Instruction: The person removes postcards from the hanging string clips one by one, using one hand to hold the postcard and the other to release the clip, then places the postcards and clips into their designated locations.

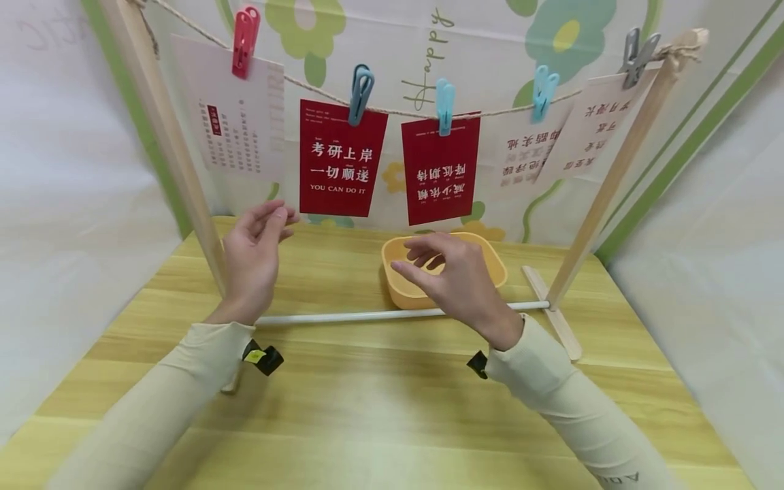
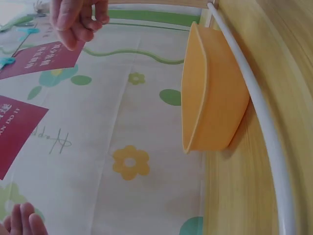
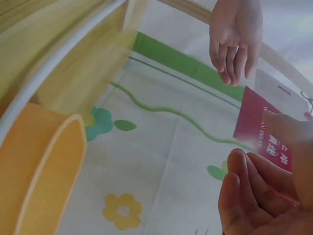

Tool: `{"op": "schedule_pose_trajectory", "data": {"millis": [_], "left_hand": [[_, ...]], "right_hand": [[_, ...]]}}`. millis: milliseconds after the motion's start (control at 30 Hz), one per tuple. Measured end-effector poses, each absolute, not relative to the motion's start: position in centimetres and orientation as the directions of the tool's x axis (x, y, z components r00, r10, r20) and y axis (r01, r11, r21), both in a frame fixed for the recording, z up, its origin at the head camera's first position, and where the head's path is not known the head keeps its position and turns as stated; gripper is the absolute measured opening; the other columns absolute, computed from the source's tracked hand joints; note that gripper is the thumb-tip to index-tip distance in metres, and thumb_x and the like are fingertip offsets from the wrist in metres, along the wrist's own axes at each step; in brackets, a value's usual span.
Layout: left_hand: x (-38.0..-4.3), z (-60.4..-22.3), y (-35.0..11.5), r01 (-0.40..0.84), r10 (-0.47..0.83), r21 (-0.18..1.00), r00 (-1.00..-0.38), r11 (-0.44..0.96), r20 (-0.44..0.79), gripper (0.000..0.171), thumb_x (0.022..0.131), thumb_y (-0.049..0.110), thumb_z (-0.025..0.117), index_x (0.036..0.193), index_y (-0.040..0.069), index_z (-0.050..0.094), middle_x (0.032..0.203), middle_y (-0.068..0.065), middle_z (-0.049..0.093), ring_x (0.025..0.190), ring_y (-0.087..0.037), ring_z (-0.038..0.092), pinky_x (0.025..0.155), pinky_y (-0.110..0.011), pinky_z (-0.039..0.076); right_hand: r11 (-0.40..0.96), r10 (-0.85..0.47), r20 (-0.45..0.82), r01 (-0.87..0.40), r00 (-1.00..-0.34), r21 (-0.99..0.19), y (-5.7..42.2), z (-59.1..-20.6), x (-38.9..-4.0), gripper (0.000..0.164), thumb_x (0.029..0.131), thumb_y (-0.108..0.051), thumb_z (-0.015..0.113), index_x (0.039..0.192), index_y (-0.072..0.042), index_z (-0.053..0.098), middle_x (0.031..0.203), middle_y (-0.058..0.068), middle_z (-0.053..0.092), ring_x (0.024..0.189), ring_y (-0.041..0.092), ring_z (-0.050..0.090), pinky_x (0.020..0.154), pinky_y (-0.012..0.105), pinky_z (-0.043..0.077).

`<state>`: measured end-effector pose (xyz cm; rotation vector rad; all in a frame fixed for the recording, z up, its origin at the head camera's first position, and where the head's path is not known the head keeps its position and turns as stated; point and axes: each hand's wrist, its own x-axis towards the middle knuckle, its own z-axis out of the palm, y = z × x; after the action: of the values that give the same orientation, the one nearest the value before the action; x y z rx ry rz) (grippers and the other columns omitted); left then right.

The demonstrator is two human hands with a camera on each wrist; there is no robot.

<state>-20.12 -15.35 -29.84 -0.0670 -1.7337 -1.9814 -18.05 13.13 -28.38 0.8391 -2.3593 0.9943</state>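
My left hand (image 1: 252, 255) is raised with loosely bent fingers and nothing in them, just below and left of a red card (image 1: 343, 160) printed YOU CAN DO IT. My right hand (image 1: 456, 275) hovers in front of the yellow basket (image 1: 401, 296), thumb and fingers apart, holding nothing. Above it hangs a second red card (image 1: 441, 170), its print upside down. A dark blue clothespin (image 1: 361, 94) and a light blue clothespin (image 1: 445, 107) clip these cards to a twine line (image 1: 398, 111). In the right wrist view, both hands show with bare fingers.
On the line's left, a red clothespin (image 1: 246, 42) holds a white card (image 1: 229, 116). At right, another light blue clothespin (image 1: 544, 94) and a grey clothespin (image 1: 638, 60) hold white cards. Wooden posts (image 1: 603, 177) and a white rod (image 1: 349, 317) frame the table (image 1: 380, 408).
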Motion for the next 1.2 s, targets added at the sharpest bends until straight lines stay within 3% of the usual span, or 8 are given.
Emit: {"op": "schedule_pose_trajectory", "data": {"millis": [333,567,767,967,1200], "left_hand": [[-21.0,-28.1,-15.9,0.472,-0.406,0.817,-0.853,-0.333,0.327,0.025,0.106,0.022,0.063,0.122,0.002,0.066,0.120,-0.009,0.071,0.116,-0.020,0.069,0.099,-0.025,0.059],[-21.7,-27.1,-15.6,0.524,-0.442,0.661,-0.842,-0.537,0.308,0.017,0.106,0.017,0.061,0.105,0.000,0.065,0.110,-0.011,0.066,0.106,-0.022,0.068,0.089,-0.027,0.060],[-21.7,-26.6,-15.4,0.513,-0.474,0.641,-0.843,-0.571,0.253,0.013,0.104,0.013,0.063,0.106,0.000,0.065,0.104,-0.011,0.067,0.098,-0.020,0.069,0.087,-0.026,0.060],[-21.5,-26.7,-15.3,0.470,-0.482,0.667,-0.857,-0.579,0.186,0.016,0.101,0.012,0.067,0.111,-0.002,0.067,0.108,-0.013,0.068,0.104,-0.022,0.068,0.096,-0.028,0.060],[-21.3,-27.1,-14.7,0.485,-0.470,0.650,-0.856,-0.585,0.215,0.015,0.100,0.010,0.067,0.109,-0.002,0.066,0.108,-0.015,0.069,0.105,-0.023,0.068,0.098,-0.027,0.059]], "right_hand": [[0.491,-0.369,0.653,-0.735,-0.662,-0.468,11.8,-25.1,-18.2,0.032,0.087,-0.020,0.089,0.112,-0.002,0.078,0.101,0.008,0.081,0.083,0.014,0.075,0.078,0.032,0.064],[0.469,-0.367,0.661,-0.744,-0.654,-0.476,10.4,-23.4,-18.3,0.032,0.089,-0.021,0.087,0.114,-0.003,0.079,0.101,0.008,0.081,0.084,0.014,0.075,0.078,0.030,0.064],[0.454,-0.387,0.676,-0.768,-0.627,-0.452,9.1,-21.7,-18.6,0.031,0.090,-0.023,0.086,0.112,-0.002,0.079,0.094,0.005,0.080,0.079,0.012,0.073,0.073,0.027,0.062],[0.452,-0.421,0.700,-0.803,-0.577,-0.390,7.9,-19.0,-18.7,0.031,0.092,-0.024,0.085,0.112,-0.002,0.079,0.095,0.006,0.080,0.079,0.012,0.074,0.074,0.025,0.062],[0.441,-0.437,0.725,-0.829,-0.532,-0.343,6.7,-16.0,-18.5,0.030,0.093,-0.023,0.084,0.110,0.000,0.079,0.092,0.007,0.080,0.077,0.010,0.073,0.075,0.020,0.060]]}}
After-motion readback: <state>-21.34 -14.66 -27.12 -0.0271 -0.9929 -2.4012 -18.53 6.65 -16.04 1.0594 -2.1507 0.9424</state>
